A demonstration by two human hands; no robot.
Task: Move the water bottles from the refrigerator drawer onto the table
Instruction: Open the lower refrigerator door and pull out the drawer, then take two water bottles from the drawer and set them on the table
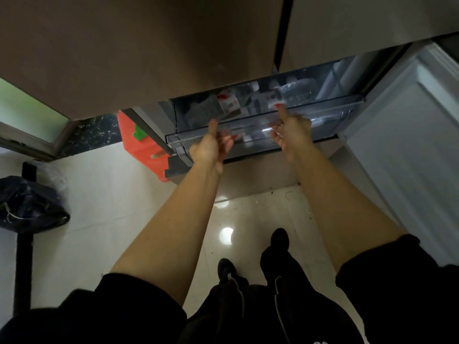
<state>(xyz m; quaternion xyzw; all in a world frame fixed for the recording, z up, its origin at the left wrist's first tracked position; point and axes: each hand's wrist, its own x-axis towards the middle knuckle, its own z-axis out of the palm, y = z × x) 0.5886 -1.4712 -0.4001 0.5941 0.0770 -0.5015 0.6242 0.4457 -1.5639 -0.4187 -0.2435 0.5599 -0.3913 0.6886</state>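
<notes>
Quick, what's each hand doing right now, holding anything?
Left hand: grips the clear drawer front.
Right hand: grips the same drawer front, no bottle in it.

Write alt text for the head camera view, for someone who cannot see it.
A person's left hand and right hand grip the clear front edge of a refrigerator drawer, seen from above. Water bottles with red-and-white labels lie inside, and a dark bag sits on the pale floor.
</notes>
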